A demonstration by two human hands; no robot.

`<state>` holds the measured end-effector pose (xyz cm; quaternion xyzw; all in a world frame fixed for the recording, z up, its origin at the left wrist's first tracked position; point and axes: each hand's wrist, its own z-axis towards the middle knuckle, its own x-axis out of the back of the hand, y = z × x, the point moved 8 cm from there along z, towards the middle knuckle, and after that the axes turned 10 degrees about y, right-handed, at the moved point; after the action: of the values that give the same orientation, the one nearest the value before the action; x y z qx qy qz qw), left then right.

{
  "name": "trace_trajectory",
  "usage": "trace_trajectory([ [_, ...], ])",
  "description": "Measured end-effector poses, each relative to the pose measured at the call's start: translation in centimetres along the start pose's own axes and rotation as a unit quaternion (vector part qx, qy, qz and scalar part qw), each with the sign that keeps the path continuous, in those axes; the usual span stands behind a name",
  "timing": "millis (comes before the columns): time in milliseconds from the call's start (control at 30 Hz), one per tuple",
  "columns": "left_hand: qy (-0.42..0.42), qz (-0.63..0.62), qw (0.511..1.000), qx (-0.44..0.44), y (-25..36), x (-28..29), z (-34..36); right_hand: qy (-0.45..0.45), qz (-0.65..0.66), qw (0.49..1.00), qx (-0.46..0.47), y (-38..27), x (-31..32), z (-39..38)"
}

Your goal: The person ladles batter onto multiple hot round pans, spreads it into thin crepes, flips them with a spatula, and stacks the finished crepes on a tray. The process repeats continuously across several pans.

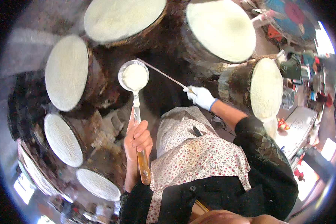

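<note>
Bare left hand [139,139] wraps around a long, round-bowled metal ladle with a brown wooden grip [137,112]. The bowl sits left of centre, between the flat round griddles, loaded with a thick cream-white mass [134,77]. Main worry: a tilt of that wrist would likely slop the load onto the dark ground below. White smears run down the ladle's shank; if slick, they could let the fingers slip.

Right hand in a white knit glove [201,98] grasps a thin, pale, straight stick [166,75]. Its tip reaches left to the ladle's far rim; contact cannot be told. A careless swing could knock the bowl.

Far right, a large round griddle coated pale cream [222,30]; right, a smaller cream-topped one [266,89], near the gloved arm. If hot, either could burn a straying forearm. White floral-print apron [199,153] hangs loose; might snag.
</note>
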<state>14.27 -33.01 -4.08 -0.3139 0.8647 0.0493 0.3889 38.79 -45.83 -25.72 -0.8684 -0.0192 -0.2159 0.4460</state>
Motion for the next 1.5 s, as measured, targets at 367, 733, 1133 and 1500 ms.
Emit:
trace_trajectory([
  [367, -0.037, 0.019, 0.989, 0.142, -19.3, -12.8, -3.0, 0.234, 0.443, 0.86, -0.1, -0.7, 23.2, -20.3],
  [733, -0.023, 0.048, 0.977, 0.208, -34.4, -16.6, 2.7, 0.517, 0.003, 0.851, -0.091, 12.2, 45.3, -30.9],
  [1133, 0.017, 0.068, 0.987, 0.146, -40.0, -18.1, 7.2, 0.434, -0.136, 0.878, -0.147, 15.7, 56.2, -25.4],
  [1500, 0.007, 0.059, 0.994, 0.096, -40.1, -19.1, 10.0, 0.385, -0.179, 0.904, -0.053, 15.8, 66.4, -13.5],
])
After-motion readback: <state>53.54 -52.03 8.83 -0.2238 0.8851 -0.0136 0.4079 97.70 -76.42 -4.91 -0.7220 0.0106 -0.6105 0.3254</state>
